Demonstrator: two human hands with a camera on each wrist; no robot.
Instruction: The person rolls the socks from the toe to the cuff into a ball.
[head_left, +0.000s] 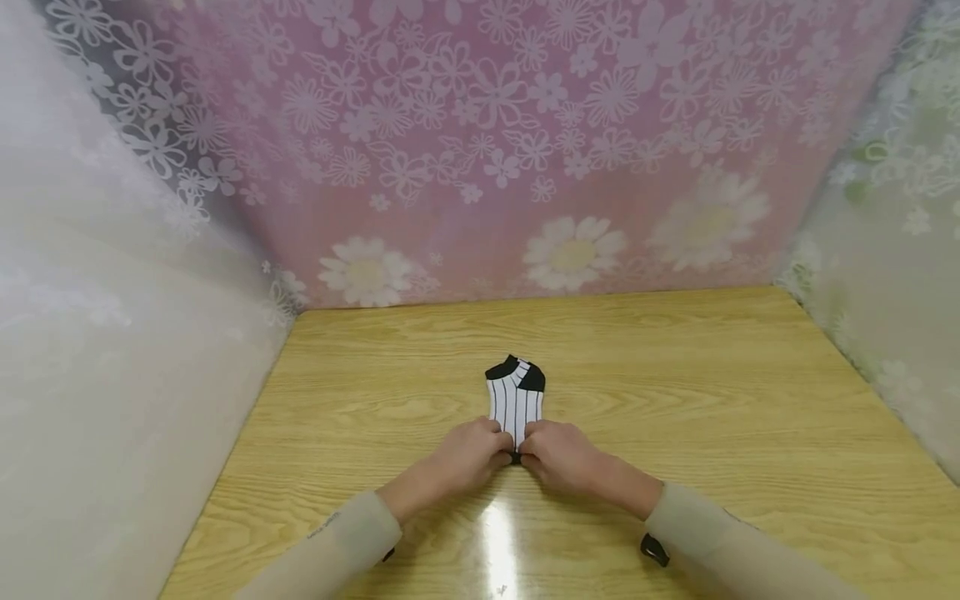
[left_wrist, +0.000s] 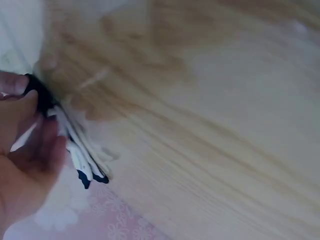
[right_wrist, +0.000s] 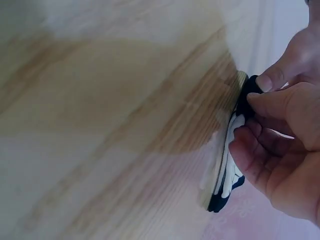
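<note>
White ankle socks point(head_left: 516, 404) with thin black stripes and black toe, heel and cuff lie on the table, cuff end facing away from me. The left wrist view shows the sock fabric point(left_wrist: 82, 155) in several layers, seen edge-on. My left hand point(head_left: 474, 450) pinches the left side of the near black toe end point(left_wrist: 42, 95) between thumb and fingers. Opposite it, my right hand point(head_left: 562, 454) pinches the right side of that end, the two hands almost touching. In the right wrist view, the thumb presses the black toe point(right_wrist: 245, 102); part of it is hidden by fingers.
The wood-grain table point(head_left: 375, 358) reaches back to a pink flowered backdrop point(head_left: 465, 233). Pale flowered sheets stand at the left point(head_left: 135, 333) and right point(head_left: 885, 250). A black strap end point(head_left: 655, 550) hangs by the right sleeve.
</note>
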